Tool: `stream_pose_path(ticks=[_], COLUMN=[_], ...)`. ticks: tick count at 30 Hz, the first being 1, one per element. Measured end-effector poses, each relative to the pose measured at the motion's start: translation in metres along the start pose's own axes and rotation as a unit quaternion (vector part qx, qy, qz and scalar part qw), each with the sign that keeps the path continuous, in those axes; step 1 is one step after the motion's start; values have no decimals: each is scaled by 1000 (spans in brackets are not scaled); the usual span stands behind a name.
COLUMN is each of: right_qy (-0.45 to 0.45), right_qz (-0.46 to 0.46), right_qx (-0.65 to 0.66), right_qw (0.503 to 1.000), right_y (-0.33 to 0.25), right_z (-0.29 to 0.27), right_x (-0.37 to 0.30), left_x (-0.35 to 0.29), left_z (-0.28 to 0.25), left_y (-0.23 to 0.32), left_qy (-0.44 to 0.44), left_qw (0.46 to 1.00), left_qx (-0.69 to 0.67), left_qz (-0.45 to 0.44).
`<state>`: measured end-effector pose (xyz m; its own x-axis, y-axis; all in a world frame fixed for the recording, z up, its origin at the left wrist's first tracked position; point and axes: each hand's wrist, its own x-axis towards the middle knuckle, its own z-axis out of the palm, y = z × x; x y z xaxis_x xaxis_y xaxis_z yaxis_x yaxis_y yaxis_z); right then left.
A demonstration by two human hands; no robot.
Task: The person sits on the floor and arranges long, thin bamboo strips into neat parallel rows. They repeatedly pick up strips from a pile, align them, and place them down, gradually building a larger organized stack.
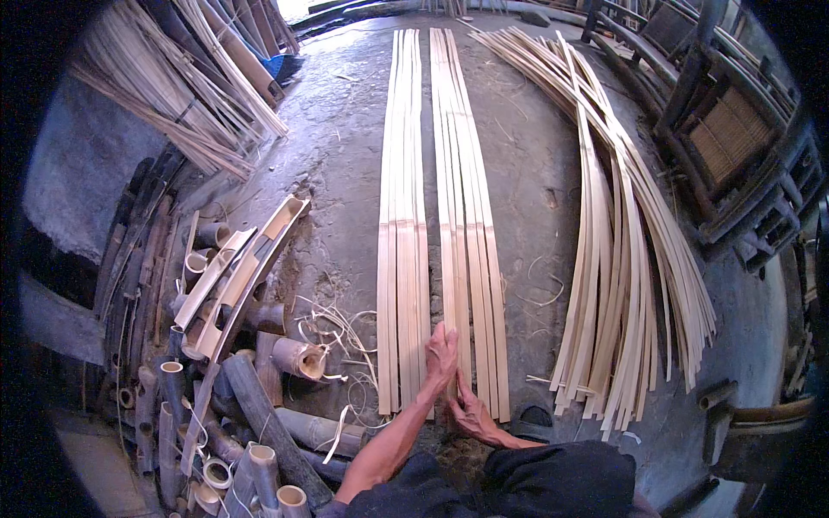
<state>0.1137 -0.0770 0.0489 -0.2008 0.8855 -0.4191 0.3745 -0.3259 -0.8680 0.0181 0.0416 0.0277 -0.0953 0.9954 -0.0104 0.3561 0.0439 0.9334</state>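
A row of pale strips (459, 242) runs toward the floor's (337, 173) far edge. The left hand (441, 350) is clamped on the leftmost strip near its close end; whether the right hand's (471, 416) fingers grip, I cannot tell. Likely light, springy, splintery: best pinched across long edges.

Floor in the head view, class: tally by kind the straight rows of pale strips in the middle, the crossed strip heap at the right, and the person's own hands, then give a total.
Straight strip rows (left row, right row): 2
Crossed strip heap: 1
Person's hands (left hand, right hand): 2
Total: 5
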Motion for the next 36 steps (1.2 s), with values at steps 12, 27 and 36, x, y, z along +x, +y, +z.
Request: stream_pose_path(ticks=[12,27,36], right_qy=[-31,-105,-41], right_qz=[-57,204,10], right_qx=[45,204,92], right_qw=[997,952,995], right_y=[84,62,79], right_z=[16,2,-3], right_x=[19,30,10], left_x=[12,19,15], left_z=[-4,5,15], left_y=[-2,-24,-16], left_qy=[-111,-135,-121], left_qw=[985,970,978], left_qx=[97,200,160], left_qz=[-84,3,56])
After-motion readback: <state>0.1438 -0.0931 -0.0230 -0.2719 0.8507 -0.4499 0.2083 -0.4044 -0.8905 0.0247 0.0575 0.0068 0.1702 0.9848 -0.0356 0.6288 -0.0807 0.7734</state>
